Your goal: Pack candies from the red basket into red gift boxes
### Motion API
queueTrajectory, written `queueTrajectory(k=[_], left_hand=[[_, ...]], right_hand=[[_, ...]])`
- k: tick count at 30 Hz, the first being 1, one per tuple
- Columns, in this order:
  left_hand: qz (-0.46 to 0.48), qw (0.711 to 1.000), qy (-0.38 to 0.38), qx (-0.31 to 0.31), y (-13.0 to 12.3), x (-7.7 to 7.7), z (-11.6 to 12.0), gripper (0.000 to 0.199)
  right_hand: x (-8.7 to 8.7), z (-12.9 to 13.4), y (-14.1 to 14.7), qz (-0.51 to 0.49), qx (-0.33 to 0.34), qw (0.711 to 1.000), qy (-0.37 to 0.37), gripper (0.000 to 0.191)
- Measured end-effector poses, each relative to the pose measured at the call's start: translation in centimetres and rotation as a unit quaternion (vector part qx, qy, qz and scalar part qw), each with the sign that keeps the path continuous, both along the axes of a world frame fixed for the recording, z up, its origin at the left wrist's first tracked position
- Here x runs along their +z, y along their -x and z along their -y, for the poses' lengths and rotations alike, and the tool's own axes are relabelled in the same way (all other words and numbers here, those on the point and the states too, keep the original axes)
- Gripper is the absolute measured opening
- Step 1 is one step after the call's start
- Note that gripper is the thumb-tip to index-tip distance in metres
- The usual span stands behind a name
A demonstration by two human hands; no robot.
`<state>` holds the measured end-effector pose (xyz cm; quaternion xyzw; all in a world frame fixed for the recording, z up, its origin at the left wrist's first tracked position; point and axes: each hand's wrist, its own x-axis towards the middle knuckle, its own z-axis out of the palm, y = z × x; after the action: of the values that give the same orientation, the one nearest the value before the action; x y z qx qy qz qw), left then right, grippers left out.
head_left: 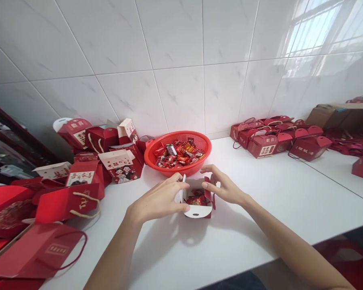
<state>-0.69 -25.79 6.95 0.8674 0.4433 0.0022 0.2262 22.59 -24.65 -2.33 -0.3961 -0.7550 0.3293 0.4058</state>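
Observation:
A small red gift box [203, 215] stands on the white table in front of me, its white-lined flaps raised and red-wrapped candies [196, 200] inside. My left hand [161, 198] is at the box's left side, fingers apart, with the thumb and fingertips touching the flaps. On the right side, my right hand [225, 186] has its fingers spread and curved around the red flap. Just behind the box sits a red plastic basket [207, 155] holding many wrapped candies [181, 154].
Open red boxes [60, 239] crowd the left of the table [290, 189]. Several closed red boxes [260, 147] stand at the back right, with a cardboard carton [326, 117] beyond them. A tiled wall [181, 96] rises behind.

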Motion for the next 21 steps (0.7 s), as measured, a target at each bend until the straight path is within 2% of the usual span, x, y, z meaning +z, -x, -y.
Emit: queueTrajectory(k=[6, 9, 12, 18, 21], left_hand=[[0.044, 0.998, -0.044, 0.004, 0.0, -1.6, -0.6, 0.049], [0.053, 0.998, -0.034, 0.013, -0.2, -2.2, -0.9, 0.056], [0.049, 0.998, -0.017, 0.026, -0.6, -2.2, -0.8, 0.064], [0.045, 0.998, -0.011, 0.035, -1.0, -2.3, -0.9, 0.083], [0.065, 0.998, -0.001, 0.021, -0.9, -2.7, -1.2, 0.085]], right_hand=[[-0.7, 0.7, 0.3, -0.051, -0.01, 0.998, -0.022, 0.027], [-0.8, 0.9, 0.2, -0.042, -0.015, 0.999, -0.025, 0.027], [-1.0, 1.2, 0.4, -0.029, -0.014, 0.999, -0.039, 0.026], [-1.6, 1.4, 0.9, 0.005, -0.011, 0.998, -0.061, 0.036], [-1.9, 1.3, 0.9, 0.009, -0.021, 0.998, -0.06, 0.041]])
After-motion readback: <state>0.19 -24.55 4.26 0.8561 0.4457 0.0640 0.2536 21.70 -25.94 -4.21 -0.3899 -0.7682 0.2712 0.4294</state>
